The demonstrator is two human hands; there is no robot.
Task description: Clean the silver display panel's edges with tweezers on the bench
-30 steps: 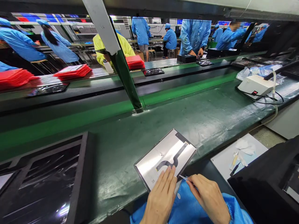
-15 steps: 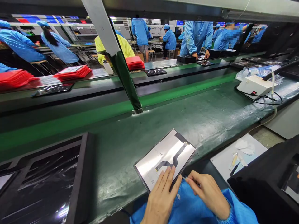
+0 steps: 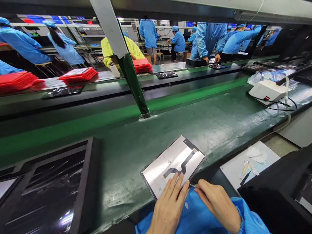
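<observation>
A silver display panel (image 3: 170, 162) with a black flex cable lies face down at the near edge of the green bench. My left hand (image 3: 169, 204) rests flat on its near corner, fingers stretched out and pressing it down. My right hand (image 3: 214, 203) is beside it, fingers pinched on thin metal tweezers (image 3: 192, 185) whose tip points at the panel's near right edge.
A black tray (image 3: 48, 182) with plastic film sits at the left. A white power box (image 3: 265, 90) with cables stands at the far right. A white sheet (image 3: 248, 161) with paper scraps lies right of the panel. Other workers in blue coats stand beyond the conveyor.
The right hand shifted slightly toward the left hand, bringing the tweezers' tip closer to the panel's edge. The left hand stays on the panel.
</observation>
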